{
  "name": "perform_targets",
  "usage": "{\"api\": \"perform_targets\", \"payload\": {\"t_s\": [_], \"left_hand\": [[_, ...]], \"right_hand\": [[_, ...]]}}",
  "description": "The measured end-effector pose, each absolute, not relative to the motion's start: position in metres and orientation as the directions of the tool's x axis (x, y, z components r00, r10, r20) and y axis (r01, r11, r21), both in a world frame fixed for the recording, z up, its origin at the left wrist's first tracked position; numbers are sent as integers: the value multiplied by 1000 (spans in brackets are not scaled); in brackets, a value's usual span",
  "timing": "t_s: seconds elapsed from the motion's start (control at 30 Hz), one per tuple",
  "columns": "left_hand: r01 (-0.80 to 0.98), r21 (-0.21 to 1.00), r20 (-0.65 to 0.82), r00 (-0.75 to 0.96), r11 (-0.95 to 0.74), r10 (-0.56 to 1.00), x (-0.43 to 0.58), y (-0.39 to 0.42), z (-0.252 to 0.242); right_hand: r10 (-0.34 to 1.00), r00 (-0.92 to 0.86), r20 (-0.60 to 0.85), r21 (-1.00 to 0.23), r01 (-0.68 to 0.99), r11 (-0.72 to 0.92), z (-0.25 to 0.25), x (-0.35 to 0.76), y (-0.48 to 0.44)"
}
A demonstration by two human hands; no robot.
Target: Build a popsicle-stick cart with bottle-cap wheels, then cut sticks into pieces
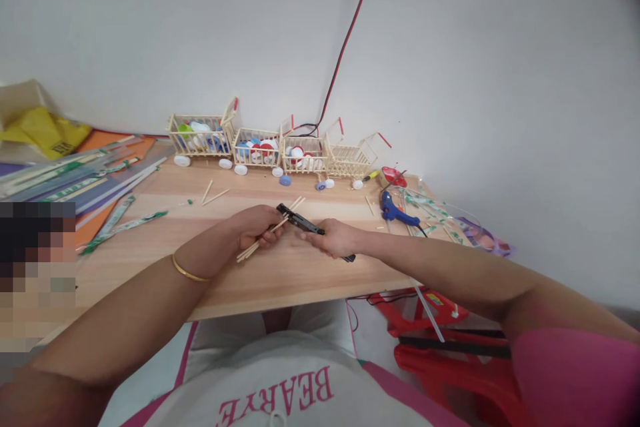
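My left hand (260,227) is closed around several thin wooden sticks (249,253), which slant from lower left to upper right above the wooden table (225,290). A long black tool (303,221), its exact kind hard to make out, is held in my right hand (336,238). The tool's far end lies across the upper part of the sticks, beside my left fingertips. Its other end sticks out below my right palm.
Four stick-built carts (203,137) line the wall, some holding bottle caps. A blue glue gun (399,211) and red dish (394,177) are at right. Wrapped chopsticks (117,223) and a yellow bag (43,132) lie left. A red stool (450,367) stands below the table.
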State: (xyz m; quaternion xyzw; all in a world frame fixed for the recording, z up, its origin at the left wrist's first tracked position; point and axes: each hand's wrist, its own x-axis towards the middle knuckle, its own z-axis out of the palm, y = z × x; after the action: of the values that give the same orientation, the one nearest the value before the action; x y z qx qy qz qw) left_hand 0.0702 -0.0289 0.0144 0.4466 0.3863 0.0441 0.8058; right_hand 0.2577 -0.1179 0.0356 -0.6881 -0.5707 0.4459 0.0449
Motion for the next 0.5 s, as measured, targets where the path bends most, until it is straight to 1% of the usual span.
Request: {"api": "perform_targets", "payload": {"t_s": [0.1, 0.2, 0.27, 0.37, 0.5], "left_hand": [[254, 780, -560, 692, 572, 455, 70, -28, 14], [234, 819, -525, 675, 523, 519, 69, -28, 12], [242, 847, -502, 655, 473, 565, 70, -29, 11], [269, 888, -456, 612, 372, 647, 71, -33, 9], [293, 918, -389, 544, 266, 743, 73, -34, 8]], "right_hand": [[819, -105, -564, -617, 713, -333, 36, 260, -117], [819, -134, -559, -627, 714, -312, 38, 263, -116], [844, -121, -522, -602, 754, -263, 40, 265, -116], [880, -100, -464, -526, 831, -183, 42, 265, -115], [869, -92, -487, -495, 848, -188, 43, 261, -109]]}}
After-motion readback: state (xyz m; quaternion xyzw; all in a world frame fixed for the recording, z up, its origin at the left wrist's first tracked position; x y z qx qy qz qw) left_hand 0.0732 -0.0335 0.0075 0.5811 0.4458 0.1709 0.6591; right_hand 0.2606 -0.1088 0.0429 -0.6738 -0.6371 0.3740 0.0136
